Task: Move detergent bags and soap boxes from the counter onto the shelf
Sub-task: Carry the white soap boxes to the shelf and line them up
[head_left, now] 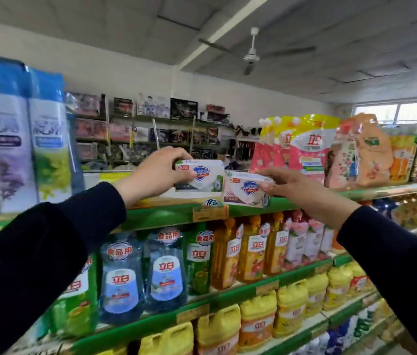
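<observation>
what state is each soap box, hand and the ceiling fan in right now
white soap box: held level at the top shelf by the left hand
pink soap box: tilted, pinched by the right hand, over the shelf's front edge
ceiling fan: cannot tell if turning

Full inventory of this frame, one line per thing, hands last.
Soap boxes: 2, white, one per hand, at top shelf.
Top shelf: 1, green edge, chest high.
Detergent bags: several, pink and yellow, top shelf right.
Tall packs: about 3, blue and white, top shelf left.
Bottles: many, orange, blue, green, second shelf.
Jugs: many, yellow, lower shelves.
Ceiling fan: 1, white.
Left hand: grips left box.
Right hand: grips right box.
</observation>
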### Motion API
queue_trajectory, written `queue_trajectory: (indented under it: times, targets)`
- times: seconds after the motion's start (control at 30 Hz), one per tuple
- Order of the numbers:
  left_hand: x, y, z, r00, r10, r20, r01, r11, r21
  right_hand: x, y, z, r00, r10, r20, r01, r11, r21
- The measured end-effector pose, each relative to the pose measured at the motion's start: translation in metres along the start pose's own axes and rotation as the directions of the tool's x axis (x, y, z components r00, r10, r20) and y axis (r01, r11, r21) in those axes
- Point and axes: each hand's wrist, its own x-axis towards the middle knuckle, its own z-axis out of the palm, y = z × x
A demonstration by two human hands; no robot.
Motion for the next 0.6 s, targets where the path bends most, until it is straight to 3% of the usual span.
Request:
queue_trajectory:
  times: [0.3,0.5,0.6]
  targets:
    - [0.013,-0.034,-0.019,0.984,-0.175,-0.029,0.177,0.978,0.106,0.099,0.015,0.023,0.988,-0.129,0.086,0.13,0.991,-0.004]
    - [0.017,-0.05,-0.016,0.966,-0.259,0.003,0.238,0.893,0.381,0.143,0.026,0.04,0.977,-0.157,0.144,0.161,0.987,-0.021]
    - [0.017,-0.055,-0.016,0.959,-0.28,0.034,0.239,0.872,0.427,0.156,0.032,0.046,0.965,-0.158,0.211,0.162,0.987,-0.001]
